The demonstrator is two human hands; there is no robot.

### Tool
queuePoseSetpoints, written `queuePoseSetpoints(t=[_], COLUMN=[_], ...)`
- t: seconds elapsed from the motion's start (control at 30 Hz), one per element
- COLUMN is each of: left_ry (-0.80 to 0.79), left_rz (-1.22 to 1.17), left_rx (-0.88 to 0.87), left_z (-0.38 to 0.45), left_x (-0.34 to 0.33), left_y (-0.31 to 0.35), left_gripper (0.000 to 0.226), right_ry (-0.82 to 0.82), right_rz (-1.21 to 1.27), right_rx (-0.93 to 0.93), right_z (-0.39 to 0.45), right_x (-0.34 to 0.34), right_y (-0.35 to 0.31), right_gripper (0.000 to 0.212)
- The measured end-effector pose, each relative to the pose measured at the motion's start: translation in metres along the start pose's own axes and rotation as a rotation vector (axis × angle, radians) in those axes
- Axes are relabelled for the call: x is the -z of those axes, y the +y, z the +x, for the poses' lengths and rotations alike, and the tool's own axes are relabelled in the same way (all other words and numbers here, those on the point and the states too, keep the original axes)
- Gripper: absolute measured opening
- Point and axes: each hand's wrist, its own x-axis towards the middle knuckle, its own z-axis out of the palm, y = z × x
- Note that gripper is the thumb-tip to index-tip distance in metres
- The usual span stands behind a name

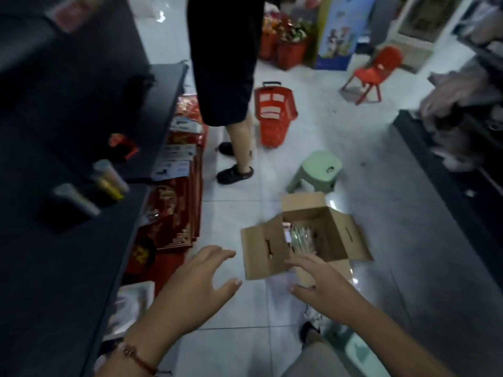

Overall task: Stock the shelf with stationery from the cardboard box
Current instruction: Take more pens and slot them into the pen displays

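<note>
An open cardboard box (334,235) sits on the tiled floor, flaps spread, with clear-wrapped packs of stationery (300,236) inside. My left hand (196,284) hovers to the left of the box, fingers spread and holding nothing. My right hand (318,281) reaches over the box's near edge, fingers extended and empty. The dark shelf (68,240) runs along the left, with a few blurred stationery items (109,180) on it.
A person in dark clothes (226,77) stands ahead in the aisle. Red packets (174,210) are stacked below the shelf. A green stool (315,172), a red basket (275,115) and a red chair (373,74) stand beyond the box. Another dark shelf (449,159) lines the right.
</note>
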Motion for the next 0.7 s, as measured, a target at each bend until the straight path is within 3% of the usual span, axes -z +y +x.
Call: queuePoseSetpoints(t=[0.17, 0.27, 0.43, 0.57, 0.7], left_ry=[-0.182, -0.260, -0.381, -0.483, -0.563], left_rz=[0.062, 0.010, -0.016, 0.007, 0.070], left_rx=[0.012, 0.075, 0.142, 0.168, 0.198], left_z=[0.139, 0.236, 0.385, 0.477, 0.544], left_x=[-0.076, -0.130, -0.240, -0.363, -0.506], left_y=[0.058, 0.086, 0.085, 0.043, -0.029], left_gripper=[0.053, 0.048, 0.050, 0.044, 0.040], right_ry=[0.039, 0.036, 0.008, -0.064, -0.073], right_rz=[0.117, 0.210, 0.153, 0.099, 0.245], right_rx=[-0.185, -0.387, -0.527, -0.529, -0.606], right_z=[0.039, 0.079, 0.171, 0.261, 0.337], right_x=[0.055, 0.089, 0.119, 0.069, -0.026], right_y=[0.136, 0.229, 0.356, 0.451, 0.563], right_gripper=[0.042, 0.038, 0.042, 0.046, 0.043])
